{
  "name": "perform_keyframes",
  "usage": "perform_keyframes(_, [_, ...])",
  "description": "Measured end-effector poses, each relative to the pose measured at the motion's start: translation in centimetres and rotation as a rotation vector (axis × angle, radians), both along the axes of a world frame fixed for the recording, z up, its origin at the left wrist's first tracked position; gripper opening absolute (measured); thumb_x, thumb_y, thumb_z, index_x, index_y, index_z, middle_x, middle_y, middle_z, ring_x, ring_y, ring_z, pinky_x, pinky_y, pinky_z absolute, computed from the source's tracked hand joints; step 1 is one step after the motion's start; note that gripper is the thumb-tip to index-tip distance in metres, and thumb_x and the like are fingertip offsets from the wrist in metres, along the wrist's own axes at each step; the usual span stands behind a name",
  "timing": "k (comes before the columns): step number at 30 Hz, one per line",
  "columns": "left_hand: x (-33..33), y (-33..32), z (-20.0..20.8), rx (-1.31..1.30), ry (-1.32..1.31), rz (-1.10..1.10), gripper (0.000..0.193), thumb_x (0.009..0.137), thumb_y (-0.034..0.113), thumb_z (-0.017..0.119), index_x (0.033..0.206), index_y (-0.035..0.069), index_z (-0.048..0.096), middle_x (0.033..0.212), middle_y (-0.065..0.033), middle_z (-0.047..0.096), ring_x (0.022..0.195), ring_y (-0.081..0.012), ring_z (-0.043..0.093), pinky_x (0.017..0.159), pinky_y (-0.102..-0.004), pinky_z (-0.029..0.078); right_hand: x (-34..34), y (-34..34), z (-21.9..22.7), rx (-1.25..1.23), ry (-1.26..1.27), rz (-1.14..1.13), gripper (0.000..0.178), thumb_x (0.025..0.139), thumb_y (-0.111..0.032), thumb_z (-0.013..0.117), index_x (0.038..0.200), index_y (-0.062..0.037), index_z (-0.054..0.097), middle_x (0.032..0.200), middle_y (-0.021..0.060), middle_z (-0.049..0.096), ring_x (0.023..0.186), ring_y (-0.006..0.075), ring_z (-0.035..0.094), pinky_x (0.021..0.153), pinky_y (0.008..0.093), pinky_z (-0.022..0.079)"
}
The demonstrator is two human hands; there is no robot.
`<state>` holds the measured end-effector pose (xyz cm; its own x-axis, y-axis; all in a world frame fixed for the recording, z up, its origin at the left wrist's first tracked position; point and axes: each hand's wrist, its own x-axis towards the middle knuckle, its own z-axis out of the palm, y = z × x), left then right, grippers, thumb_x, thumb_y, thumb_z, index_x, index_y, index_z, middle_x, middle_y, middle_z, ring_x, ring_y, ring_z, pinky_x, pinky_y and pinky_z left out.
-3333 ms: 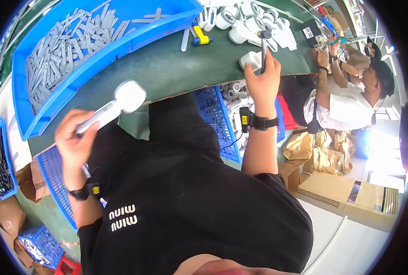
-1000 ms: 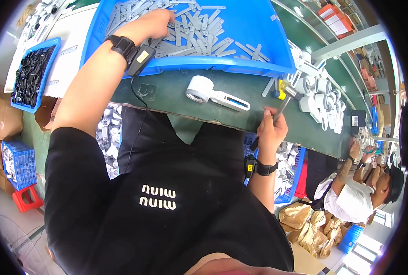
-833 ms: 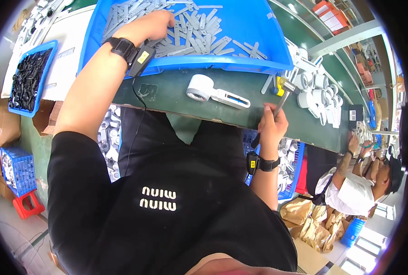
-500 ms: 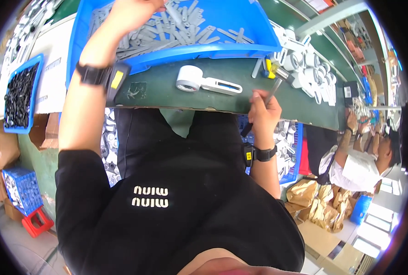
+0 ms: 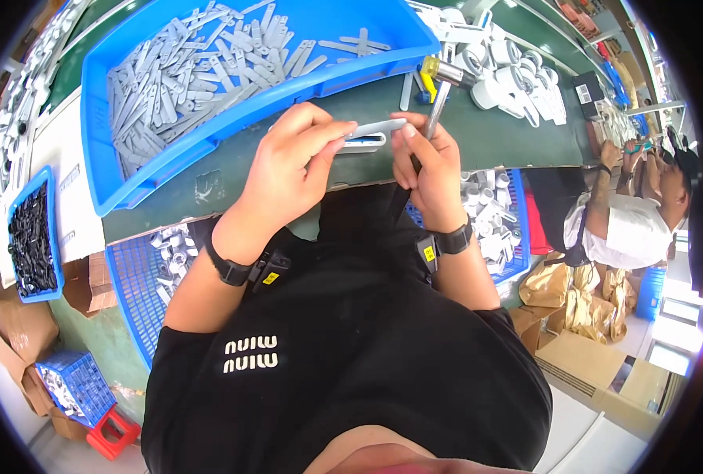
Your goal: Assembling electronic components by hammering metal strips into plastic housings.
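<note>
My left hand (image 5: 288,166) pinches one end of a flat grey plastic strip (image 5: 379,127) above the bench. At the strip's other end are the fingertips of my right hand (image 5: 432,170), which is also closed round a small hammer (image 5: 438,107). The hammer has a metal shaft and a head with a yellow face, pointing away from me; its dark handle hangs below the hand. Just under the strip lies a white slotted handle part (image 5: 364,144) on the green bench, its round end hidden behind my left hand.
A large blue tray (image 5: 150,178) of grey strips stands beyond my left hand. White round-headed parts (image 5: 509,75) are heaped at the far right, near a yellow and blue item (image 5: 422,88). A small blue tray (image 5: 55,272) holds black pieces. A co-worker (image 5: 628,205) sits at right.
My left hand has come back from the blue tray with a grey strip. My right hand, still gripping the hammer, has moved left to meet it over the white part.
</note>
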<state>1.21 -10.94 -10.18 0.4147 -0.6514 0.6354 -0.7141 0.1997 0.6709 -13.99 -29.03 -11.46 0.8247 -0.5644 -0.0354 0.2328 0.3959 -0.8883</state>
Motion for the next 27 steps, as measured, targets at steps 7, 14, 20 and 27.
perform_keyframes(7, [1.4, 0.1, -0.3, 0.121, -0.17, 0.038, 0.048, 0.088, 0.005, 0.082, 0.134, 0.006, 0.071, 0.098, -0.0104, 0.068, 0.092, -0.033, 0.068, 0.089, -0.0434, 0.054, 0.3, -0.1, -0.8, -0.172, 0.178, -0.124, 0.011, 0.106, -0.01, 0.073, 0.11, -0.0002, 0.07, 0.083, 0.0038, 0.072, 0.048, 0.0038, 0.047, 0.043, 0.0231, 0.035])
perform_keyframes(14, [1.5, -0.1, -1.8, 0.312, -0.198, 0.144, 0.061, 0.083, 0.011, 0.086, 0.14, 0.01, 0.064, 0.098, -0.0075, 0.073, 0.096, -0.0313, 0.07, 0.101, -0.045, 0.051, 1.3, 0.3, -0.8, -0.296, 0.374, -0.1, 0.009, 0.102, -0.01, 0.076, 0.103, -0.0017, 0.074, 0.079, 0.001, 0.074, 0.052, 0.0013, 0.049, 0.047, 0.0217, 0.036])
perform_keyframes(20, [2.5, -0.3, -2.8, 0.284, -0.185, 0.103, 0.044, 0.081, 0.014, 0.09, 0.119, 0.01, 0.068, 0.093, -0.0071, 0.073, 0.087, -0.031, 0.07, 0.085, -0.0444, 0.052, 1.2, -0.4, -0.1, -0.434, 0.522, -0.071, 0.011, 0.1, -0.012, 0.078, 0.101, -0.0019, 0.075, 0.078, -0.0011, 0.073, 0.062, 0.0023, 0.055, 0.055, 0.023, 0.041])
perform_keyframes(27, [2.6, -0.3, -3.2, 0.215, -0.205, 0.103, 0.043, 0.082, 0.015, 0.091, 0.119, 0.01, 0.072, 0.099, -0.0076, 0.08, 0.092, -0.0322, 0.073, 0.085, -0.0441, 0.054, 1.5, -0.2, -0.2, -0.752, 0.491, -0.106, 0.014, 0.098, -0.014, 0.079, 0.099, 0.0, 0.076, 0.074, 0.0, 0.071, 0.066, 0.0063, 0.058, 0.06, 0.0274, 0.045])
